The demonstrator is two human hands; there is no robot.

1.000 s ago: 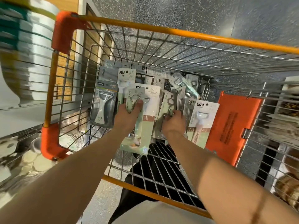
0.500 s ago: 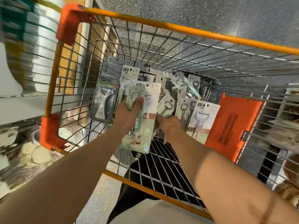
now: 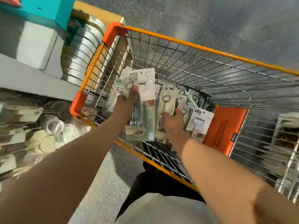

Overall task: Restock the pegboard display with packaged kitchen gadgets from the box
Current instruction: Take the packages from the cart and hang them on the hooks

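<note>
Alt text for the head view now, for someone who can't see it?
The left hand grips a bunch of gadget packs over an orange-rimmed wire cart; the right hand reaches among loose packs inside it.

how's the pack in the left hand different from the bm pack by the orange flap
The left hand grips the long pack, held up above the pile; the BM pack rests in the cart beside the orange flap, untouched. The long pack looks longer and has handwriting at its top; the BM pack carries a printed logo. Both are pale carded blister packs.
</note>
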